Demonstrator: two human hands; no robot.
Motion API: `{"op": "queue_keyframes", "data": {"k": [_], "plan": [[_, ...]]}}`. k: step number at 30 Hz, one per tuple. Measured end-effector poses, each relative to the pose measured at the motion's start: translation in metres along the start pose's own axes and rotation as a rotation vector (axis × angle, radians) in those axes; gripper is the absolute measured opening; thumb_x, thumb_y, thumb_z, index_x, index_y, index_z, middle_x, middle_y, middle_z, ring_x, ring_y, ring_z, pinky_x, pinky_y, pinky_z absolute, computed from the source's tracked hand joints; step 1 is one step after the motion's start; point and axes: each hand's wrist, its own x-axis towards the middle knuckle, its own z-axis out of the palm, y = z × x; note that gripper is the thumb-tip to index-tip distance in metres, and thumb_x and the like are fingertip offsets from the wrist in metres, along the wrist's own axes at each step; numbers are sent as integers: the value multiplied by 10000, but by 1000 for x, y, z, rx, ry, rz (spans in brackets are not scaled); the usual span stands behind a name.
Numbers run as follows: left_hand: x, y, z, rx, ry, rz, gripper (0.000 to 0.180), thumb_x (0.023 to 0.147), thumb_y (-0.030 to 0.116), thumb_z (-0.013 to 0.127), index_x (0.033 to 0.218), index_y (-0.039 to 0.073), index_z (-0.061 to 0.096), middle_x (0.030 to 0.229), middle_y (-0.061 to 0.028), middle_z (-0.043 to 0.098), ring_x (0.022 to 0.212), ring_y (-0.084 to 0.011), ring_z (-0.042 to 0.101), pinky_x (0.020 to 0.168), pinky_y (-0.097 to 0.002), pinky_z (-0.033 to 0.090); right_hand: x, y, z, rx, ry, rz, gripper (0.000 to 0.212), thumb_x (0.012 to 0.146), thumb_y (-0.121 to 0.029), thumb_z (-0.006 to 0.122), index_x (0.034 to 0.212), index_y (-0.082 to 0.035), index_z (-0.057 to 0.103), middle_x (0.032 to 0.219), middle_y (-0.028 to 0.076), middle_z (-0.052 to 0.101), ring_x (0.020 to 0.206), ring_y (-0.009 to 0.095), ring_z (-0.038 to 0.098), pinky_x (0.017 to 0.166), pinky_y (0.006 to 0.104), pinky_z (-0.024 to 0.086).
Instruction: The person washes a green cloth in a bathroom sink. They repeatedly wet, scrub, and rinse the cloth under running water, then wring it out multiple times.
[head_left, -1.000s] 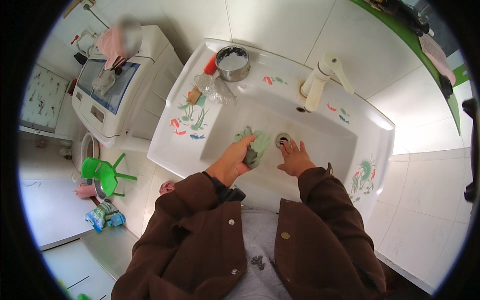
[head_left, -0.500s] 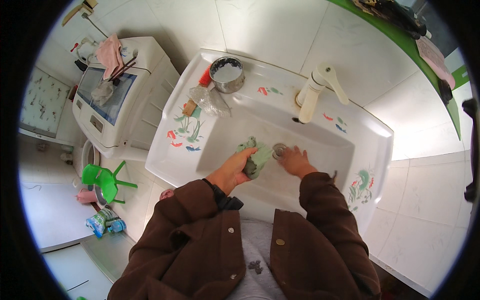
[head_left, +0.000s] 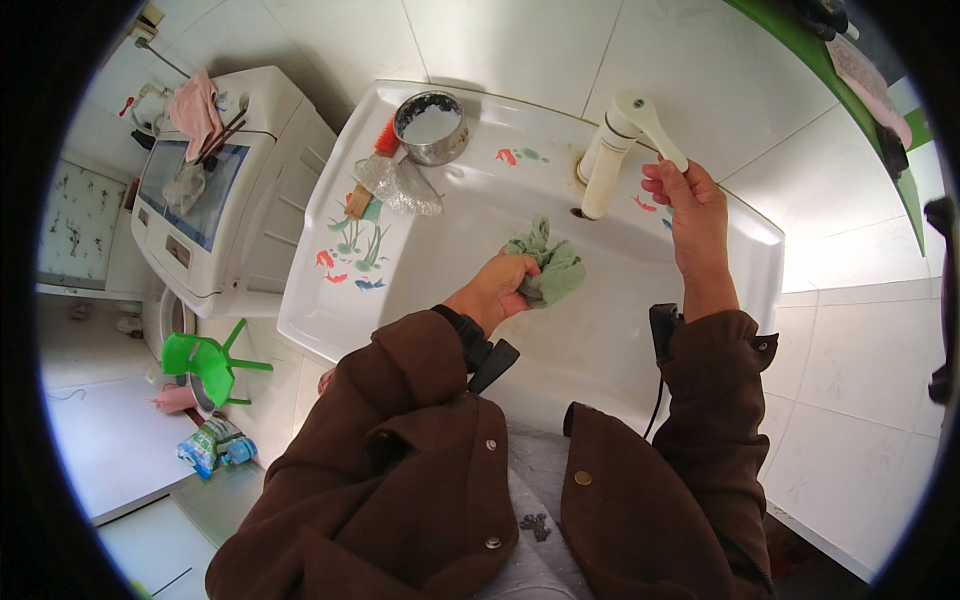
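Note:
A crumpled pale green cloth hangs over the basin of the white sink, with my left hand closed around its near side. My right hand is raised at the back right of the sink. Its thumb and fingers pinch the tip of the lever handle on the cream faucet. No water shows under the spout. The cloth covers the drain.
On the sink's back left corner stand a metal pot with whitish contents, a red-bristled brush and crumpled clear plastic. Left are a washing machine and a green chair. A green shelf curves above right.
My right hand has moved from the drain area up to the faucet lever and taken hold of it. My left hand has shifted the cloth slightly right and away from me.

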Motion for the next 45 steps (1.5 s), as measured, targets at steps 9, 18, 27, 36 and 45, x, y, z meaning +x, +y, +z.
{"op": "queue_keyframes", "data": {"k": [9, 18, 27, 36, 45], "plan": [[31, -8, 1, -52, -82, 64, 518, 808, -122, 446, 1248, 119, 318, 1186, -151, 486, 1050, -329, 554, 822, -550, 490, 18, 20, -7, -63, 9, 13, 275, 866, -310, 594, 948, -49, 624, 858, 16, 647, 810, 103, 575, 670, 275, 453], [37, -4, -7, 31, -312, 222, 612, 724, -124, 508, 1254, 124, 332, 1193, -126, 461, 1046, -303, 523, 890, -501, 453, -49, 117, 23, 426, -282, 816, 533, 835, -195, 615, 1304, -76, 393, 1252, 148, 467, 1023, 262, 539, 821, 396, 468], [7, 10, 12, 36, 42, 53, 381, 875, 182, 577, 1218, 84, 441, 1174, -103, 508, 1016, -274, 543, 925, -515, 435, -44, 124, 36, 803, 144, 469, 452, 703, 90, 470, 1135, -42, 474, 1051, 89, 527, 944, 226, 546, 804, 351, 480], [26, -15, 21, -123, -214, -1, 305, 948, 371, 436, 1071, 107, 529, 998, -42, 597, 906, -180, 587, 758, -365, 507, -72, 113, 79, -94, 68, 61, 272, 861, -195, 576, 1005, 24, 503, 846, 155, 597, 769, 278, 586, 708, 361, 468], [28, -18, 19, 206, 88, 115, 273, 910, 295, 491, 1044, 59, 528, 967, -74, 591, 865, -211, 596, 709, -377, 514, -46, 134, 80, -498, 239, 259, 393, 876, -317, 556, 977, 59, 505, 790, 212, 598, 762, 334, 597, 677, 417, 456]]}}
